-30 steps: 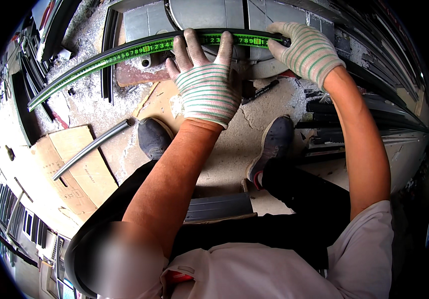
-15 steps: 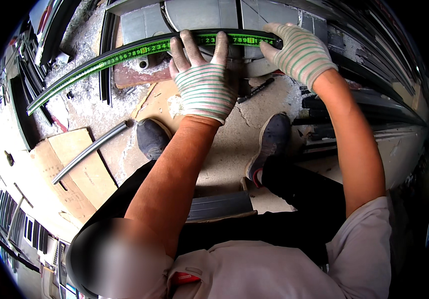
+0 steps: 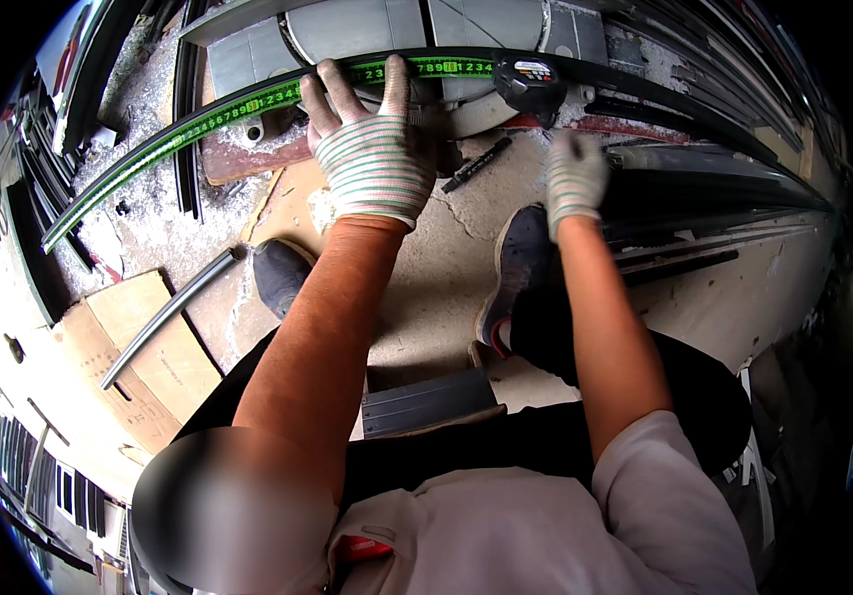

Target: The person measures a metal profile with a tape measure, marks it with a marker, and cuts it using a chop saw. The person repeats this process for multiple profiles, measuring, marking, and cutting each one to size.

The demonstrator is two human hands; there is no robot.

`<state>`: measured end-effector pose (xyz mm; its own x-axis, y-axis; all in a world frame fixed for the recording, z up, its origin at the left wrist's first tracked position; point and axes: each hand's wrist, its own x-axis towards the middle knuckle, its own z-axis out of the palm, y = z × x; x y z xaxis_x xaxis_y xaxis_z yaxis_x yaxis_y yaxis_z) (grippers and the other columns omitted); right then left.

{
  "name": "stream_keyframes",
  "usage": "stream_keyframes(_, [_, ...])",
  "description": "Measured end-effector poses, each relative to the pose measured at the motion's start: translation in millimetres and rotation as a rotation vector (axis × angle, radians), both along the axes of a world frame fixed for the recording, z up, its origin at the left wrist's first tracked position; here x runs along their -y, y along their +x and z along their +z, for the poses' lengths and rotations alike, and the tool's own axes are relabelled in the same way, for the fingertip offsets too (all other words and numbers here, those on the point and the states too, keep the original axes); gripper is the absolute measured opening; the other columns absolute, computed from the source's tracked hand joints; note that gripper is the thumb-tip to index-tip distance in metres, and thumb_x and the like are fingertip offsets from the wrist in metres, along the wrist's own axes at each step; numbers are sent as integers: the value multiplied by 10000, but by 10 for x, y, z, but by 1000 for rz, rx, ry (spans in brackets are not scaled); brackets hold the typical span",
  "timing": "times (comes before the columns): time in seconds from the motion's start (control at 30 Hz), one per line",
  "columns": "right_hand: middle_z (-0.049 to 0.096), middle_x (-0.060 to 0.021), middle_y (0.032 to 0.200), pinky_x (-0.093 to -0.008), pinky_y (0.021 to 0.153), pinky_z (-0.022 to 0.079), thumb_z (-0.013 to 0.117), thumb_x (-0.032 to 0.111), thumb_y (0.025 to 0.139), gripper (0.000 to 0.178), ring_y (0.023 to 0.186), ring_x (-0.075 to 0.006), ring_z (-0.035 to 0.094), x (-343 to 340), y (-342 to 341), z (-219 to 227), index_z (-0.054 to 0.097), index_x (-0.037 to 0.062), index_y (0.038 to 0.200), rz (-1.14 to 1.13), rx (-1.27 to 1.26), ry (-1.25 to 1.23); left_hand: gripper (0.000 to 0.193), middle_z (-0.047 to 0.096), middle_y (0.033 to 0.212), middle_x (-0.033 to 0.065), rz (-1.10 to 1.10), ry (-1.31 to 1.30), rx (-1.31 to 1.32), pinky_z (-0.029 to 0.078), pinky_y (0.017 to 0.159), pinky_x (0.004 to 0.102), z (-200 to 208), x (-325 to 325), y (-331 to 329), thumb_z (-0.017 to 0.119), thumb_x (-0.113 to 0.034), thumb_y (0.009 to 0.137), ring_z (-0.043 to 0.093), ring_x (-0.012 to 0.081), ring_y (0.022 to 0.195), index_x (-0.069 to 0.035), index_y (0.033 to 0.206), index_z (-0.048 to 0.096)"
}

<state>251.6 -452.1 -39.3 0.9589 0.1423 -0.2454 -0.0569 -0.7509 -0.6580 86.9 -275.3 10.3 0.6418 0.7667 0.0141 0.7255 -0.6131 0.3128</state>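
A bright green tape measure blade (image 3: 218, 120) runs in a curve along a long black strip (image 3: 347, 62). Its black case (image 3: 530, 87) rests at the right end of the drawn-out blade, with no hand on it. My left hand (image 3: 367, 164), in a striped knit glove, lies across the blade and strip with fingers stretched out and spread, pressing from above. Below the case is my gloved right hand (image 3: 577, 178), smeared by motion, its fingers unclear. A black marker pen (image 3: 477, 165) lies on the floor between the two hands.
A grey metal machine base (image 3: 357, 28) stands beyond the strip. Long dark profiles (image 3: 704, 198) are stacked at right. A grey tube (image 3: 170, 315) lies over flattened cardboard (image 3: 149, 372) at left. Both my shoes (image 3: 520, 258) stand on the floor, near a small dark stool (image 3: 426, 402).
My right hand has let go of the tape measure case and moved down toward me, leaving the case in view. My left hand stays on the blade. The whole view has shifted slightly.
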Motion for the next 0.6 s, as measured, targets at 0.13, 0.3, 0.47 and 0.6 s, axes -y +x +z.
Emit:
stream_keyframes(0.13, [704,-68,897,-343,784,513,723,373,885,412,794,-188,622,186,-330,-710,703,15,1088,103,-389,-195,803,235,1519,412,-13,21,-12,352,1058,657,28,-8,2,766,-359,756,235,628,1381,-277,1494,461])
stream_keyframes(0.3, [682,-68,919,-349,769,504,721,396,871,462,815,-175,608,-124,-457,-741,666,25,1141,54,-632,-138,803,258,1495,432,-25,51,4,334,1088,644,0,-11,-20,766,-356,744,242,637,1372,-255,1486,476])
stream_keyframes(0.47, [717,-126,1039,-364,893,510,664,387,881,445,973,-225,654,-91,-363,-850,654,38,1157,224,-499,-375,799,270,1470,455,-66,32,-32,283,1125,636,-1,-27,-22,769,-363,740,247,629,1368,-234,1476,488])
stream_keyframes(0.6, [736,-155,895,-369,824,530,662,384,867,369,834,-275,691,-121,-597,-660,729,48,1006,274,-352,-320,799,282,1454,466,-35,41,1,263,1138,630,-8,-25,-31,770,-359,736,253,621,1364,-228,1473,491])
